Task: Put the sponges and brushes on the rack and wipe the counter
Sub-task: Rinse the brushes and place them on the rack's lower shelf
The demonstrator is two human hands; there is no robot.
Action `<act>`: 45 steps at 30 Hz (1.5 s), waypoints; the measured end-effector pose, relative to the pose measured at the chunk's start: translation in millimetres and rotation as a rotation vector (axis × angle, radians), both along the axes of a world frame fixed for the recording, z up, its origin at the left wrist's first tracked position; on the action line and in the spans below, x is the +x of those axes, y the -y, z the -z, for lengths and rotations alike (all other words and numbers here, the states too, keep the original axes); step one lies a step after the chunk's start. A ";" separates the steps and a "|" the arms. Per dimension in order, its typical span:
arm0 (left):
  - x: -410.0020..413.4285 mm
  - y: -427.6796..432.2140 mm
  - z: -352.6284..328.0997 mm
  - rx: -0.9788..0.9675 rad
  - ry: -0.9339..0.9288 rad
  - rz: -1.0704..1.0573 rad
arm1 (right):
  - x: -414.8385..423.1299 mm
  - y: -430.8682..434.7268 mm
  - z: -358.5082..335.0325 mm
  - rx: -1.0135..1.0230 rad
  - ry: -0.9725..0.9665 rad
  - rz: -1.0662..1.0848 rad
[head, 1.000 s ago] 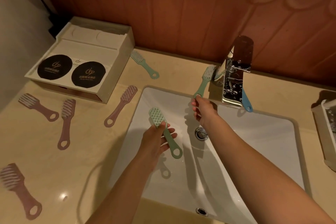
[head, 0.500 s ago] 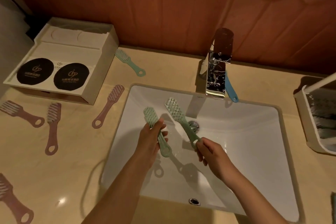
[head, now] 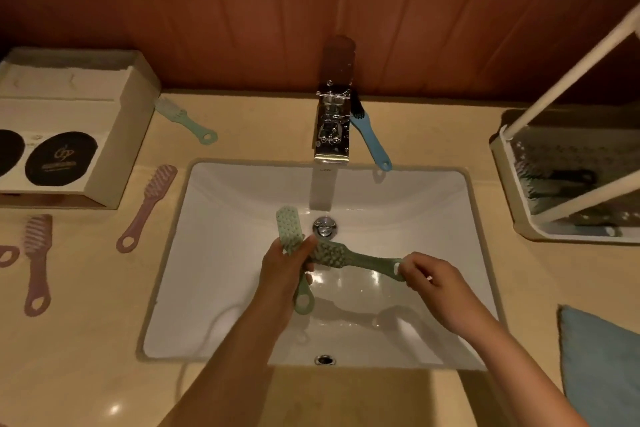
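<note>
The right hand (head: 433, 282) has taken the green brush (head: 349, 255) away from beside the faucet (head: 332, 121) and brought it over the sink (head: 225, 253); a moment before, this brush pointed upward, now it lies almost level, held at the handle end; its bristle head has reached the left hand (head: 284, 267).

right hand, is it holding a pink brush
No, the right hand pinches the handle end of a green brush above the sink.
</note>
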State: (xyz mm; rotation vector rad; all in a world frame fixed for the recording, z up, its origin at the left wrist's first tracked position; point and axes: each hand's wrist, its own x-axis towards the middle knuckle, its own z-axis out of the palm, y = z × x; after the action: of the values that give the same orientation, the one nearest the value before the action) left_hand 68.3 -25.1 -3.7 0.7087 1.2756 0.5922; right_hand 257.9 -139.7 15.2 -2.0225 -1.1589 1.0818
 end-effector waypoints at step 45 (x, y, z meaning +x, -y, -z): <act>219.6 81.4 -30.4 -0.077 0.064 0.019 | 284.9 -6.3 -13.6 0.139 0.614 0.258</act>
State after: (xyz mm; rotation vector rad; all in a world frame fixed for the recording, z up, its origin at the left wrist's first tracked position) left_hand 287.9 -106.5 26.6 0.6332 1.2241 0.5432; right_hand 542.8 -133.4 28.8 -2.3807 -1.1640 0.2421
